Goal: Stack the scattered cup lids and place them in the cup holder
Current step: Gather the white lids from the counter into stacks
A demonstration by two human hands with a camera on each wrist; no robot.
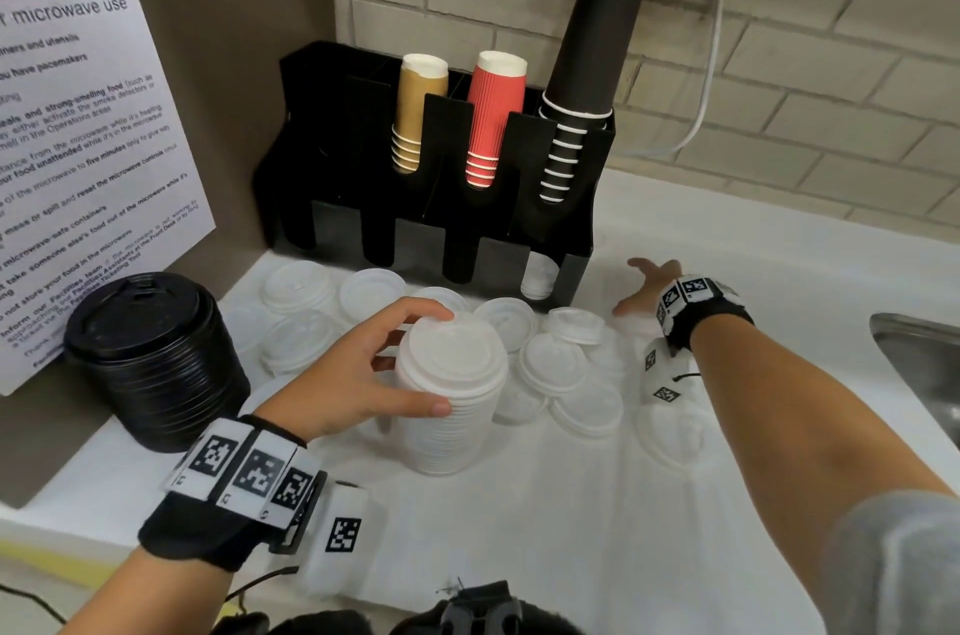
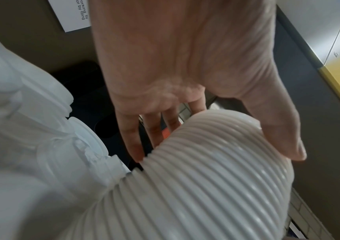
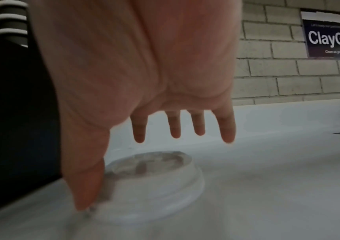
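Left hand: nearest the viewer, the left hand (image 1: pixel 358 374) has thumb and fingers curled round the top of a tall stack of white lids (image 1: pixel 449 405) standing on the white counter (image 1: pixel 597 504).
Right hand: the right hand (image 1: pixel 644 288) reaches out with fingers spread and straight, holding nothing; its thumb tip is at the rim of a single white lid (image 3: pixel 154 183) lying flat.
Loose lids: more white lids (image 1: pixel 553 364) lie scattered flat between the stack and the cup holder, some overlapping.
Cup holder: a black cup holder (image 1: pixel 363 166) stands against the brick wall (image 1: pixel 779 78); its front slots look mostly dark, and the rightmost front slot shows something white low down.
Cups: brown cups (image 1: pixel 418 109), red cups (image 1: pixel 493 114) and black cups (image 1: pixel 587 78) stand upside down in the back slots.
Left edge: a stack of black lids (image 1: pixel 156 359) sits beside a side panel with a printed notice (image 1: pixel 78 177).
Right edge: a metal sink (image 1: pixel 919 364) cuts into the counter.
Open room: bare counter lies in front of the stack and to the right of the holder.
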